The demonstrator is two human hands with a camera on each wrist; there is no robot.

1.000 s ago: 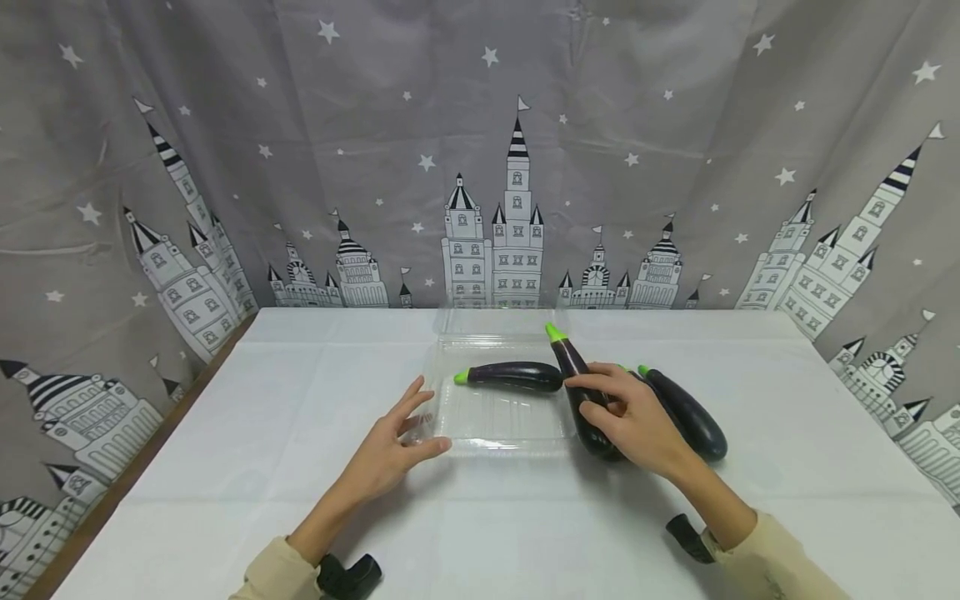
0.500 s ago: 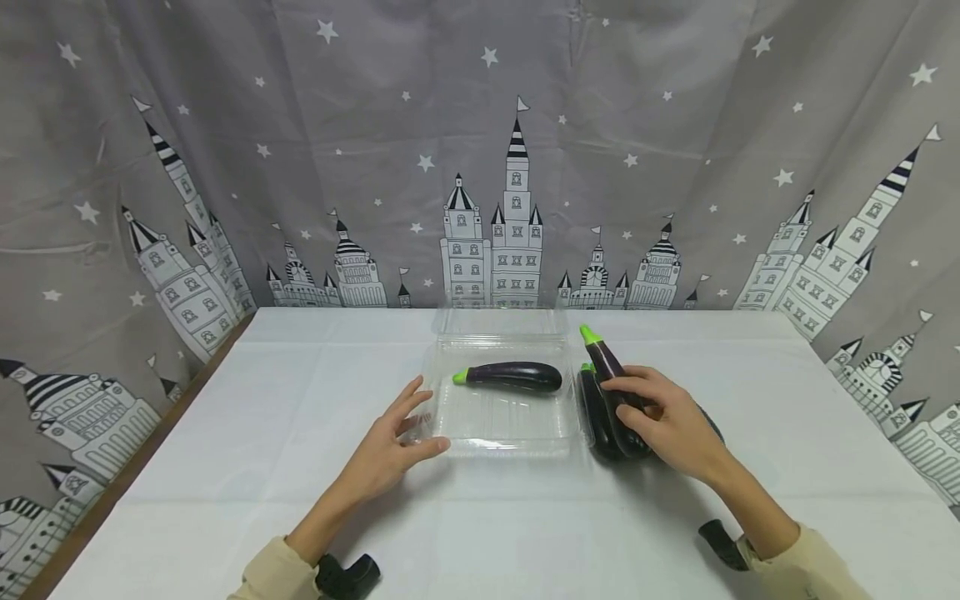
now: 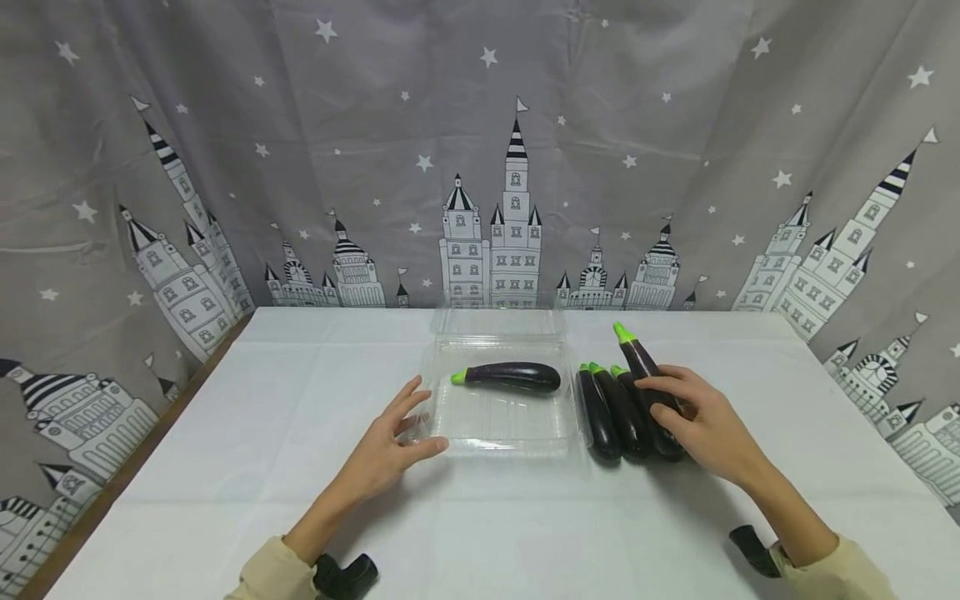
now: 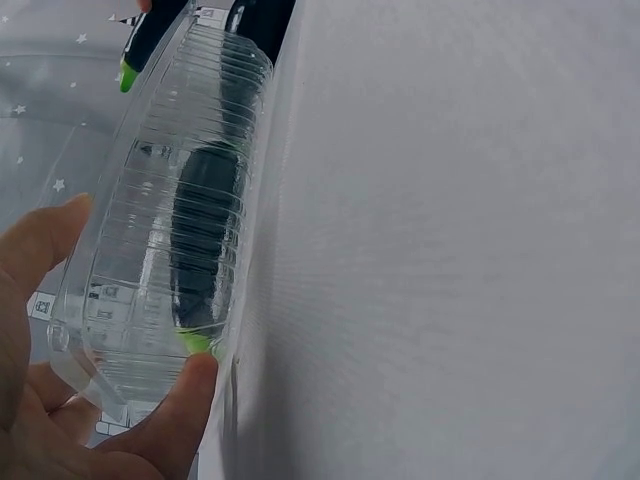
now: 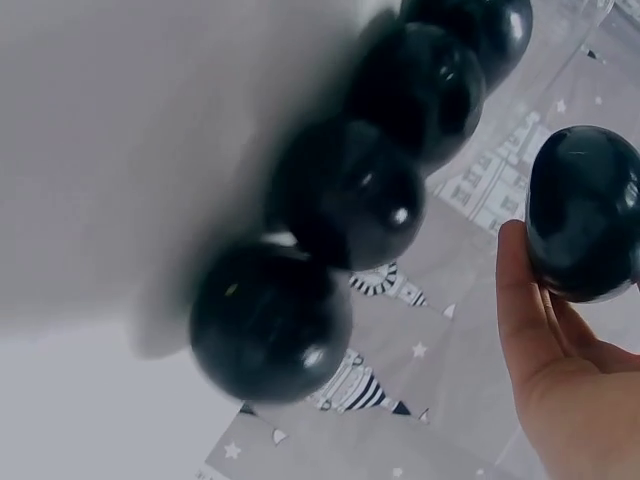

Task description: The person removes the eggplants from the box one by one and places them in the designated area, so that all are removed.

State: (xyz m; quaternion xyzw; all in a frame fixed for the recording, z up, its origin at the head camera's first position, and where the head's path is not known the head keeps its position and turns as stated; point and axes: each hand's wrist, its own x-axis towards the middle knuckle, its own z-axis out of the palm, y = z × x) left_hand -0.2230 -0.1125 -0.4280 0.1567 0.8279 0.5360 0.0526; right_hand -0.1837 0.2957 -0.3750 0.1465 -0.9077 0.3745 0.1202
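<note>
My left hand (image 3: 420,417) lies with straight fingers against the left front corner of a clear plastic clamshell box (image 3: 495,429); in the left wrist view its thumb and a finger (image 4: 40,240) bracket that corner (image 4: 110,340). One dark eggplant (image 3: 513,377) with a green cap lies inside the box (image 4: 205,230). My right hand (image 3: 660,400) grips another eggplant (image 3: 637,358), tilted with its cap pointing away, just above a row of eggplants (image 3: 611,412) lying right of the box. In the right wrist view the held eggplant (image 5: 585,210) sits against my palm (image 5: 545,350), beside several rounded ends (image 5: 345,195).
A white cloth covers the table (image 3: 300,400), whose left edge (image 3: 127,475) shows brown wood. The box's clear lid (image 3: 498,321) lies open at the back. A grey castle-print curtain (image 3: 480,167) hangs behind. Black wrist mounts (image 3: 345,575) show near my sleeves.
My right hand has carried its eggplant to the right, from the box's right edge to over the row of eggplants. The left hand and the box have stayed put.
</note>
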